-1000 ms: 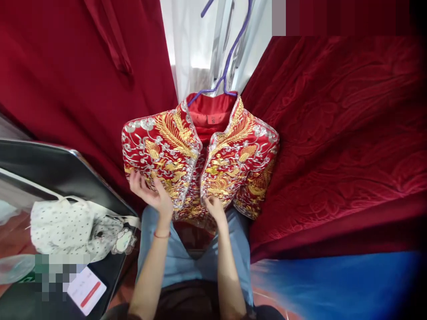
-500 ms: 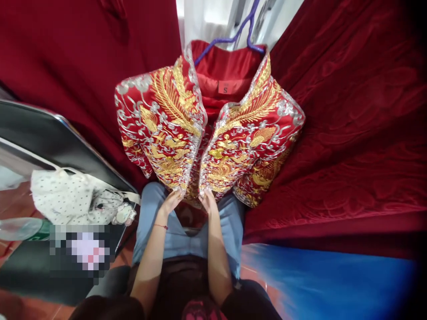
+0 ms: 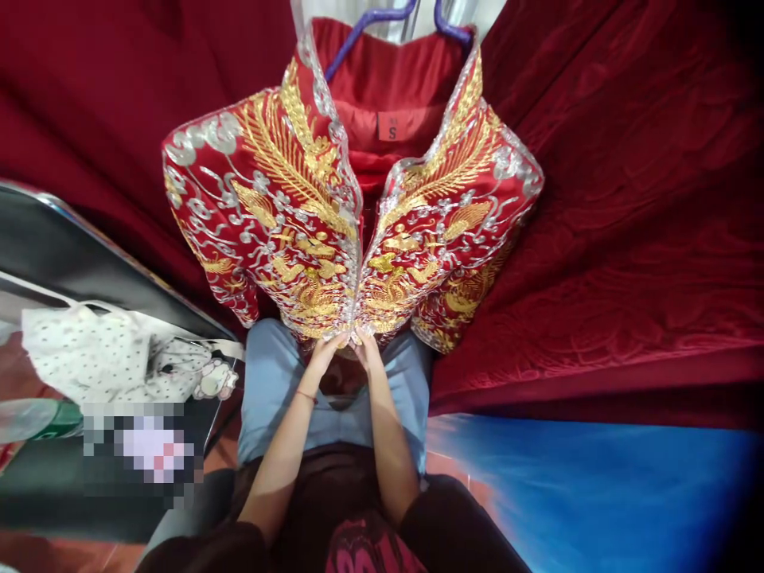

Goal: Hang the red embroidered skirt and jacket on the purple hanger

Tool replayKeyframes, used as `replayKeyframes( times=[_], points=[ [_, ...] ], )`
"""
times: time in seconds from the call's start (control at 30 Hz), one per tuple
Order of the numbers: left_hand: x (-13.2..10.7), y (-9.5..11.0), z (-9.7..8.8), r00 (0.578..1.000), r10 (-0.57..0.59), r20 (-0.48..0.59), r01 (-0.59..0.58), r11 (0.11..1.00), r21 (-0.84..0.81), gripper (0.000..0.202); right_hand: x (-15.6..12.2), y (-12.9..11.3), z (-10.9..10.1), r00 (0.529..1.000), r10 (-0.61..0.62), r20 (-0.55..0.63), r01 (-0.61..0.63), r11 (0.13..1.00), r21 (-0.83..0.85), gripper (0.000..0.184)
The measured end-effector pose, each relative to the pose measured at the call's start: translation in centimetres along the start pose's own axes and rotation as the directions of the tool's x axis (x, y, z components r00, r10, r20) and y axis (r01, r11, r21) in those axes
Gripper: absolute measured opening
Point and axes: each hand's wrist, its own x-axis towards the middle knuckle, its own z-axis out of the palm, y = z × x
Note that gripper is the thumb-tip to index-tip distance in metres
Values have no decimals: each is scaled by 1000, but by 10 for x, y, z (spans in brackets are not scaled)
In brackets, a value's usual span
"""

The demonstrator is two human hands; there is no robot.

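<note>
In front of me hangs a red jacket (image 3: 286, 231) with dense gold and silver embroidery and a stand collar. A purple hanger (image 3: 373, 20) holds it up at the neck. Inside the collar is a red label (image 3: 394, 126) marked S. My left hand (image 3: 327, 350) pinches the lower front corner of one panel. Close beside it, my right hand (image 3: 365, 348) pinches the matching corner of the other panel. The two front edges meet near the hem, while the neck opening spreads in a V. My fingertips are partly hidden against the hem.
A black chair (image 3: 60, 239) stands at left, bearing a dotted white cloth bag (image 3: 89, 358), a green-labelled plastic bottle (image 3: 44, 419) and a blurred-out item. Dark red drapes (image 3: 626, 199) hang on both sides. Blue material (image 3: 567, 485) lies at lower right.
Both hands have come together, bringing the jacket's front edges from apart to meeting near the hem. The jacket and collar appear larger and higher in view.
</note>
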Motion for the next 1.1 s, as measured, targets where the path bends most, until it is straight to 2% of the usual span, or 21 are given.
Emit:
replayKeyframes(
  times=[0.2,0.33,0.5,0.77,1.1],
  points=[
    [1,4,-8,998,-57,-32,52,988,-145,23,3,12,0,999,34,13,-34,999,18,27],
    [-1,8,-11,997,-81,-11,77,978,-195,16,3,15,1,999,39,1,-39,999,24,23],
    [-1,5,-11,994,-105,32,110,964,-244,17,0,15,1,1000,23,11,-23,1000,13,27],
    [9,-1,-7,983,-180,35,183,943,-277,9,-3,15,7,1000,0,6,0,1000,6,34],
    [9,-3,-3,986,-162,39,167,947,-274,10,-6,12,11,1000,3,9,-2,1000,-18,34]
  ],
)
